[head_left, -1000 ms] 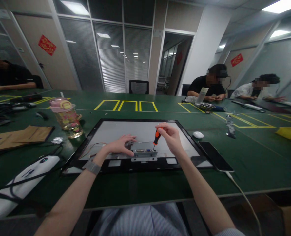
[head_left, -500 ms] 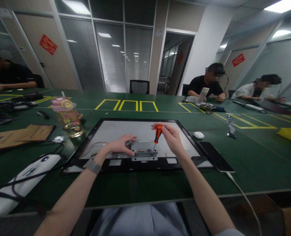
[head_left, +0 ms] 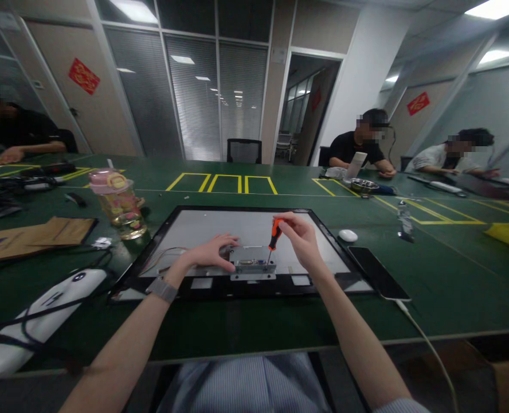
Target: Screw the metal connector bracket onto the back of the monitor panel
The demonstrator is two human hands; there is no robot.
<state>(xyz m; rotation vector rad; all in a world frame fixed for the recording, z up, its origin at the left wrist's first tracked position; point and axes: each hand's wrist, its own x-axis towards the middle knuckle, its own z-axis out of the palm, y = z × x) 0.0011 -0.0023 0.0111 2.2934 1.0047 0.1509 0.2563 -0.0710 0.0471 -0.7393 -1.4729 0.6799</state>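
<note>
A black-framed monitor panel [head_left: 203, 226] lies face down on the green table in front of me. A small metal connector bracket [head_left: 252, 263] sits on its grey back near the front edge. My left hand [head_left: 211, 252] rests flat on the panel, its fingers touching the bracket's left end. My right hand [head_left: 300, 238] pinches an orange-and-black screwdriver [head_left: 274, 232], held nearly upright with its tip down on the bracket's right side.
A pink-lidded drink cup [head_left: 117, 202] stands left of the panel, beside brown cardboard [head_left: 31, 235]. A white device with black cables [head_left: 39, 318] lies at front left. A phone with cable [head_left: 377, 272] and white mouse [head_left: 347, 235] lie to the right. Other people sit at the far edges.
My right hand has shifted its grip slightly on the screwdriver, whose handle turned and tilted a little. The left hand stays on the bracket.
</note>
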